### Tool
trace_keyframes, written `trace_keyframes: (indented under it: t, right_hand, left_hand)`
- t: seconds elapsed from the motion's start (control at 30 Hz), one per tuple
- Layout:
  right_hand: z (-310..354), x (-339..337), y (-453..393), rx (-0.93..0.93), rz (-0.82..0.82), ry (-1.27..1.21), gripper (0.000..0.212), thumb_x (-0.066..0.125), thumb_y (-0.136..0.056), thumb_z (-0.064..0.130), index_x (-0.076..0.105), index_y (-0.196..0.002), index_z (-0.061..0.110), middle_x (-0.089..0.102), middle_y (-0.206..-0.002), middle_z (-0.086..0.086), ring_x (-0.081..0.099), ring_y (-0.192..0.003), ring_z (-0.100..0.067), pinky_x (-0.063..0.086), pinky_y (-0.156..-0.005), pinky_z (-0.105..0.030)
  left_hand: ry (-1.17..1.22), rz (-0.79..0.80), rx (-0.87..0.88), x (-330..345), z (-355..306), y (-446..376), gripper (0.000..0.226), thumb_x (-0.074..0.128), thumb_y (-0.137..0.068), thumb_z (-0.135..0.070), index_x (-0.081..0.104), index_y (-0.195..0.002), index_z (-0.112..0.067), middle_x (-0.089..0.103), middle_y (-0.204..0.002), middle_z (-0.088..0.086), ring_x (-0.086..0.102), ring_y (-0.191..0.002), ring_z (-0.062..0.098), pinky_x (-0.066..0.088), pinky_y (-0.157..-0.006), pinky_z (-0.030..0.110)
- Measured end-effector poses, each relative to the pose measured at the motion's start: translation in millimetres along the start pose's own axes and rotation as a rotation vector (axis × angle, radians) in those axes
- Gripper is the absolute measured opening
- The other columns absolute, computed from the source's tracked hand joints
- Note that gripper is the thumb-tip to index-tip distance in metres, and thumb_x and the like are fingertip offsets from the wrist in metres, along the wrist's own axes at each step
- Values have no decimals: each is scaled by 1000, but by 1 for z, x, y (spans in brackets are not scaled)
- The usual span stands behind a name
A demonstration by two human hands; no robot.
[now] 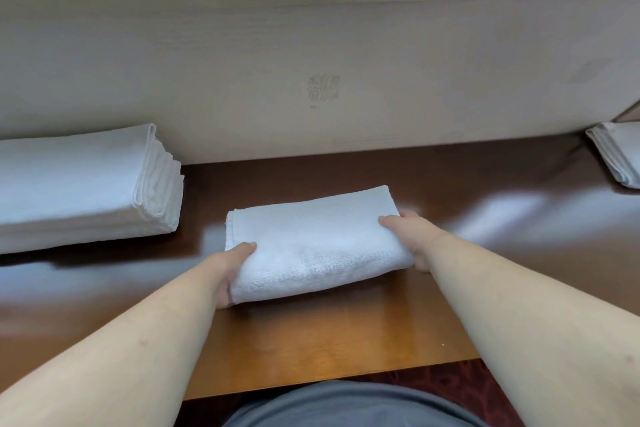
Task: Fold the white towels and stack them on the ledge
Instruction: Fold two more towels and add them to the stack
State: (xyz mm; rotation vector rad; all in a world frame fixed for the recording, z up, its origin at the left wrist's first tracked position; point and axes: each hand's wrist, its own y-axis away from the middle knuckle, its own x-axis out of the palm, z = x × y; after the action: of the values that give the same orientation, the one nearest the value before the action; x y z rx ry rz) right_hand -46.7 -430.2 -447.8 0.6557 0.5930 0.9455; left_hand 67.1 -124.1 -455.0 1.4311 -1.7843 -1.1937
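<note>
Both hands, left hand (231, 267) and right hand (408, 239), grip the folded white terry towel (311, 246) by its ends at centre frame; uneven lifting risks the unsupported middle sagging and unfolding.

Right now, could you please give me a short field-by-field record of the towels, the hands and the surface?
surface: brown wooden ledge below a pale wall
towel in hand: folded white towel, centre of the ledge
left hand: grip on the towel's near left corner, thumb on top
right hand: grip on the towel's right end
left stack: folded white towels at the wall, apart from the held towel
right stack: folded white towels, partly cut off by the frame edge
</note>
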Motion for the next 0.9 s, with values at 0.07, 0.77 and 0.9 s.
trace_keyframes:
  t: [0.07,0.77,0.9]
  right_hand:
    - [5,-1,11,-55,-25,41,49,63,-90,31,43,-134,28,66,-113,-2,69,-97,-28,55,-91,-46]
    - [88,-72,176,-601,52,312,39,50,-98,13,61,-116,46,63,-130,7,61,-89,2,42,-71,-3]
    - [94,-82,195,-610,45,259,35,51,-95,24,62,-121,46,64,-115,9,53,-71,0,44,-76,-17]
  left_hand:
    - [-16,-17,17,-2,-3,7,35,69,-86,-41,64,-104,-11,75,-78,9,72,-61,27,55,-48,33]
    - [-127,-234,668,0,-34,229,34,51,-96,-31,55,-98,-64,49,-104,-18,64,-86,32,58,-66,58]
    - [-111,-275,771,2,-28,253,32,54,-97,-24,59,-91,-56,46,-117,-10,62,-76,14,50,-54,30]
